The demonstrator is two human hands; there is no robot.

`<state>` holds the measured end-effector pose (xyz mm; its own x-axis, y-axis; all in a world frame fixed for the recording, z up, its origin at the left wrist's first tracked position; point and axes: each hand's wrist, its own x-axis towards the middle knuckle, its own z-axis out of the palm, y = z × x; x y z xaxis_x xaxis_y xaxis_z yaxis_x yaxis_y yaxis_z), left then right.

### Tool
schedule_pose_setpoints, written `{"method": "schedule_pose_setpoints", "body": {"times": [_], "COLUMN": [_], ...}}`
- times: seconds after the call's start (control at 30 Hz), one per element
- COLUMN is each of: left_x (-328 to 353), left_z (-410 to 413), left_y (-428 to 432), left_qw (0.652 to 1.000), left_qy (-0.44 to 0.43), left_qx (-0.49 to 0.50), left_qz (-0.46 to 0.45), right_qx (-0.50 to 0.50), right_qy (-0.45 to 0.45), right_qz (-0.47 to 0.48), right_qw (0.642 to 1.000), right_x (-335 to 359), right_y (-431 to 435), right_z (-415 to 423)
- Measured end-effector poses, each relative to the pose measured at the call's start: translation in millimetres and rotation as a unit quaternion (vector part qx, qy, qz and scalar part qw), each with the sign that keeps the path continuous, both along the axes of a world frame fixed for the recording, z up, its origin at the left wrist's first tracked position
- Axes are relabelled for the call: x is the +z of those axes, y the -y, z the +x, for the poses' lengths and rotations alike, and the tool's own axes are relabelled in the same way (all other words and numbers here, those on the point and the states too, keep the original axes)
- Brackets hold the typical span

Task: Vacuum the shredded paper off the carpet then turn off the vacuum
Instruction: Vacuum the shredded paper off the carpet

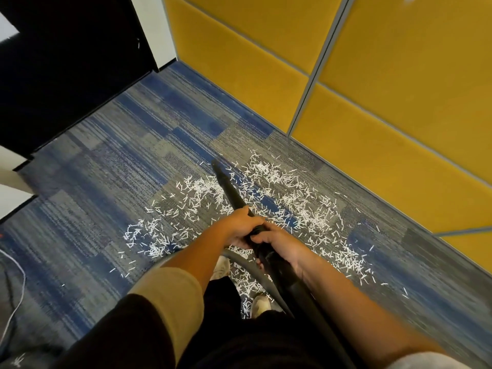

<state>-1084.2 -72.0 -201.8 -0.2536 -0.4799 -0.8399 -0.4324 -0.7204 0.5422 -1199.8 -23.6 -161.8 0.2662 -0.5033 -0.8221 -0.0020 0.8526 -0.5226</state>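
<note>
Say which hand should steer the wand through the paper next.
Left. The left hand grips the wand farther forward, nearer its tip, so it likely steers best; the right hand holds just behind it.

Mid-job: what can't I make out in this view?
Head view:
- Vacuum body and switch: outside the frame; the hose vanishes behind the arms.
- Nozzle tip: dark, blurred; touching the carpet or not is unclear.
- Paper by the shoes: partly hidden by arms and legs.
- Wand middle: covered by left hand, right hand.

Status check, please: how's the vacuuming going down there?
Left hand and right hand both grip the vacuum wand. Nozzle down amid shredded paper, plenty left on carpet. Yellow wall panels close by.
</note>
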Motion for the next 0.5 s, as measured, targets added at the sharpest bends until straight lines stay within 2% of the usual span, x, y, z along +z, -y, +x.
{"method": "schedule_pose_setpoints", "body": {"times": [0.23, 0.5], "left_x": [2, 4], "left_z": [10, 7], "left_y": [-10, -12], "left_qw": [0.999, 0.999], "left_qy": [0.008, 0.019], "left_qx": [0.030, 0.030], "left_qz": [0.011, 0.006], "right_qx": [0.036, 0.027], "right_qy": [-0.002, 0.010], "right_qz": [0.001, 0.012], "right_qw": [0.999, 1.000], "right_x": [-3, -2], "right_y": [-2, -5], "right_z": [6, 3]}}
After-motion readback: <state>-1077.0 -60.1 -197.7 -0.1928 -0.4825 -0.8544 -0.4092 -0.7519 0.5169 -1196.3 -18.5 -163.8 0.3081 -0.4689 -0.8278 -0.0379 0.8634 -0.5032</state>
